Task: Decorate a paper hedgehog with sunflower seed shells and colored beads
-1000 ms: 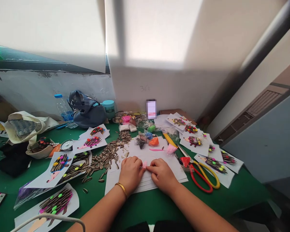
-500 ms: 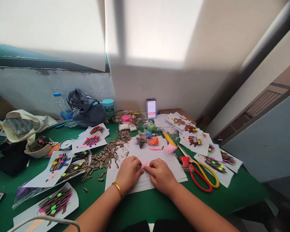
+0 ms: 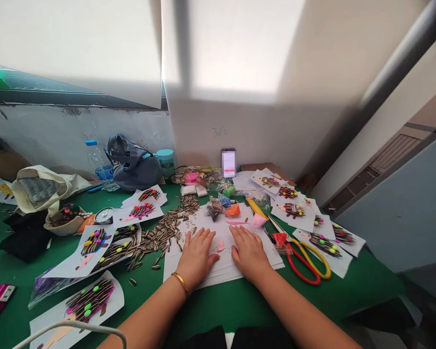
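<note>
My left hand (image 3: 199, 254) lies flat on the left part of a white paper sheet (image 3: 218, 277), fingers stretched out and holding nothing. On the sheet's right part my right hand (image 3: 250, 252) rests the same way, open. A small flattened piece of pink clay (image 3: 221, 245) sits on the paper between the two hands, apart from both. Faint drawn lines show beside it. Beyond my fingers are a pink clay tool (image 3: 237, 222), a wrapped lump of pink clay (image 3: 258, 221), and bags of orange clay (image 3: 233, 210) and dark clay (image 3: 214, 210).
Sunflower seeds (image 3: 160, 232) are heaped left of the sheet. Scissors (image 3: 305, 259) with red and yellow handles lie at the right, near a yellow cutter (image 3: 256, 209). Seed-covered hedgehog pictures (image 3: 294, 213) lie on both sides. A phone (image 3: 228, 163) leans against the wall.
Both hands have let go of the pink clay, moved apart and spread flat on the paper. The pink clay now lies uncovered. The view has shifted slightly.
</note>
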A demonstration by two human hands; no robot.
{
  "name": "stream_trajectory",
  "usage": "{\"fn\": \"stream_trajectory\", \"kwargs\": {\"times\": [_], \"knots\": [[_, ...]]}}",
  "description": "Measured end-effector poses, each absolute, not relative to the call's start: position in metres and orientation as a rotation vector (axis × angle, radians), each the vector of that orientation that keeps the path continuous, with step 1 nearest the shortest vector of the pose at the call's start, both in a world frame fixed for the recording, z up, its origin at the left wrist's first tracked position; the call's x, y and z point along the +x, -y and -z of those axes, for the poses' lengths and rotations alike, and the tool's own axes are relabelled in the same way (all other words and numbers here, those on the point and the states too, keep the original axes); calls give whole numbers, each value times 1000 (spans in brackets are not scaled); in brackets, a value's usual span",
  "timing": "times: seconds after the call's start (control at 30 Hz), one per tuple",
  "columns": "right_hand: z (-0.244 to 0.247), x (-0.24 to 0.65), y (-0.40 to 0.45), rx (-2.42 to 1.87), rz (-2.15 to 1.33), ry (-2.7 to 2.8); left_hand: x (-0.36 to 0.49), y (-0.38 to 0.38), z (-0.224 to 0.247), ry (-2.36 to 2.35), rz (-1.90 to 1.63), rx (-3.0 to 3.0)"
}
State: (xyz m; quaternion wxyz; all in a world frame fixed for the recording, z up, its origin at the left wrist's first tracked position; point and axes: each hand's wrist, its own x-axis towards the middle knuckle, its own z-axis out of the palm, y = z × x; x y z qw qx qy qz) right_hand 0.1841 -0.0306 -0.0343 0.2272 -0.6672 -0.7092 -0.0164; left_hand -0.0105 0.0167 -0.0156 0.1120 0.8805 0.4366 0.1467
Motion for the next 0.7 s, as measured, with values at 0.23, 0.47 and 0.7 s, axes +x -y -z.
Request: {"fn": "stream_trajectory", "kwargs": {"times": [0.23, 0.47, 0.7], "knots": [[26, 183, 31, -1785, 36, 1963, -11, -17, 14, -1271, -421, 2577], [23, 183, 31, -1683, 7, 1954, -11, -14, 15, -1337, -504, 2525], [26, 188, 30, -1637, -38, 1920, -11, -17, 19, -1227, -870, 2193]]}}
